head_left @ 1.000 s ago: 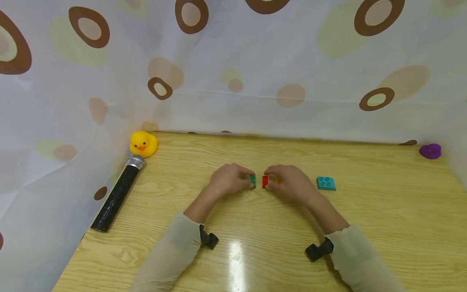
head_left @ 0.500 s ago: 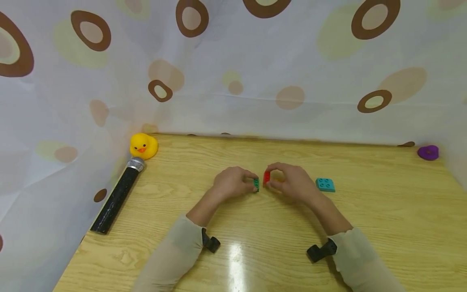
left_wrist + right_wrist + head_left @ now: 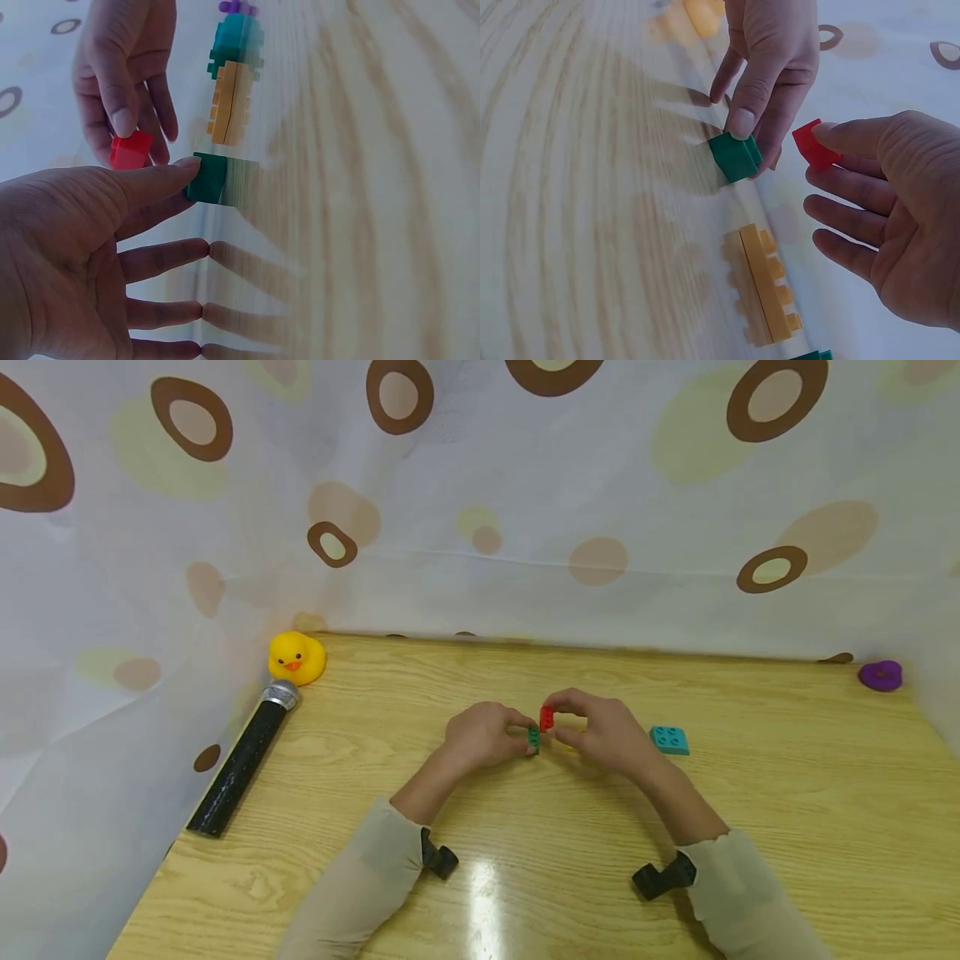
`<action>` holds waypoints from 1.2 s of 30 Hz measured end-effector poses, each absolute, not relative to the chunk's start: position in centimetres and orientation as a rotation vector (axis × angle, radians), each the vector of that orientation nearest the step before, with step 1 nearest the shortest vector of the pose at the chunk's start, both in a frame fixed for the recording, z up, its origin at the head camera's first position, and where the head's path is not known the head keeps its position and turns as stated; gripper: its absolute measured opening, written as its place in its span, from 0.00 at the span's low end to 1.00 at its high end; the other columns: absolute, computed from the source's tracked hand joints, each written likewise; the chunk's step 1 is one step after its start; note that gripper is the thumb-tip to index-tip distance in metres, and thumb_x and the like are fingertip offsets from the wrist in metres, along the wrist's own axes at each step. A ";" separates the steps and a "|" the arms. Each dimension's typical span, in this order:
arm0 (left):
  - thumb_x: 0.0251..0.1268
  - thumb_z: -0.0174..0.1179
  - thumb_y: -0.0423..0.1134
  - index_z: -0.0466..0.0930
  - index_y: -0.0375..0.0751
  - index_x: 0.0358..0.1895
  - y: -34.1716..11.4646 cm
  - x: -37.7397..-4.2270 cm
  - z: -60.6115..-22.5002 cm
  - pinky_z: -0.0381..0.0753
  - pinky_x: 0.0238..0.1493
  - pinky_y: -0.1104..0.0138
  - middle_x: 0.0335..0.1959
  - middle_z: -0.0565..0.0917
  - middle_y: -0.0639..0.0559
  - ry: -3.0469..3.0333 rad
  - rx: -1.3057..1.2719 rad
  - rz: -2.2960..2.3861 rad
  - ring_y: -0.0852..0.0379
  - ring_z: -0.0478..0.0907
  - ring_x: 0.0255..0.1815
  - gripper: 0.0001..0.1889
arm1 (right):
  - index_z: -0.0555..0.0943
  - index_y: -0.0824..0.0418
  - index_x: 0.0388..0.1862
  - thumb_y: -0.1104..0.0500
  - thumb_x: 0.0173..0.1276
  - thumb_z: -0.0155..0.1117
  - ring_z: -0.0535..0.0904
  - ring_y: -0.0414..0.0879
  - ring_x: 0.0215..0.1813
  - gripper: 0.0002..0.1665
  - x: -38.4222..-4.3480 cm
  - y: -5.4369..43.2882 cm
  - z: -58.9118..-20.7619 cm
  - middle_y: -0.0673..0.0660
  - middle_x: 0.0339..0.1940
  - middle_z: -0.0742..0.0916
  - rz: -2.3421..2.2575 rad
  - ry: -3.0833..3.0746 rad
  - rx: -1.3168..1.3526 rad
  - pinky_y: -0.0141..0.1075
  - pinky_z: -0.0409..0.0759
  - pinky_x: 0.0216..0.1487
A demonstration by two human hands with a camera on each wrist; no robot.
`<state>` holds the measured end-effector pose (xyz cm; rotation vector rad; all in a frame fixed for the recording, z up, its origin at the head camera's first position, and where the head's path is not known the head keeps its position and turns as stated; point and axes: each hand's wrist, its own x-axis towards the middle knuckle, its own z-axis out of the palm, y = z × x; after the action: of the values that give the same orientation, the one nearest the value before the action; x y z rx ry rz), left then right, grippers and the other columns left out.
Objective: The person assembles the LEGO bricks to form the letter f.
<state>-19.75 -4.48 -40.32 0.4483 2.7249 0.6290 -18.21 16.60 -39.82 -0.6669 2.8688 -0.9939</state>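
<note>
Pinching the red brick point(image 3: 547, 718), the right hand point(image 3: 606, 732) now lifts it; the left hand point(image 3: 483, 735), pinching the green brick point(image 3: 533, 739), narrows the gap.

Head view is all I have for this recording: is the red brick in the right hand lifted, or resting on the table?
Observer: Lifted. The left wrist view shows the red brick up off the table.
Operator: Something is half hidden by the right hand. What is it?
Observer: An orange brick; the right wrist view shows it has a row of four studs.
Operator: Does the left hand touch the table?
Observer: It seems to: in the left wrist view, three of its fingertips meet their own reflections.
</note>
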 end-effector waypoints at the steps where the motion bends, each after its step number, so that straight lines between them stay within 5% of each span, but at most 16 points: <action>1: 0.67 0.66 0.56 0.85 0.67 0.60 -4.5 -19.7 -40.3 0.76 0.28 0.65 0.64 0.83 0.57 2.728 0.445 0.625 0.53 0.83 0.57 0.18 | 0.81 0.55 0.61 0.55 0.72 0.66 0.83 0.60 0.61 0.20 -18.2 16.5 -39.9 0.60 0.61 0.87 -0.996 2.863 -0.673 0.52 0.83 0.52; 8: 0.66 0.66 0.57 0.84 0.66 0.61 -4.5 -19.7 -40.4 0.75 0.27 0.65 0.65 0.83 0.57 2.748 0.442 0.594 0.53 0.83 0.55 0.21 | 0.83 0.57 0.61 0.55 0.72 0.67 0.81 0.60 0.64 0.20 -18.3 16.0 -40.5 0.59 0.62 0.86 -1.000 2.831 -0.670 0.59 0.79 0.60; 18: 0.66 0.66 0.58 0.83 0.67 0.62 -4.6 -19.7 -40.2 0.77 0.30 0.64 0.65 0.82 0.60 2.761 0.464 0.549 0.52 0.80 0.64 0.22 | 0.83 0.58 0.61 0.56 0.73 0.66 0.83 0.60 0.61 0.20 -18.2 15.6 -40.9 0.59 0.59 0.88 -0.973 2.830 -0.688 0.57 0.81 0.58; 36: 0.62 0.70 0.55 0.85 0.61 0.60 -4.7 -19.7 -40.5 0.77 0.29 0.65 0.60 0.86 0.55 2.798 0.509 0.540 0.52 0.83 0.56 0.22 | 0.82 0.58 0.62 0.56 0.73 0.66 0.85 0.57 0.58 0.20 -18.1 15.2 -41.5 0.58 0.58 0.88 -0.957 2.823 -0.677 0.54 0.83 0.56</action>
<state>-19.65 -4.66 -40.46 0.5093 2.7983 0.5400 -18.13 15.16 -41.45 -0.6767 2.8230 -0.9573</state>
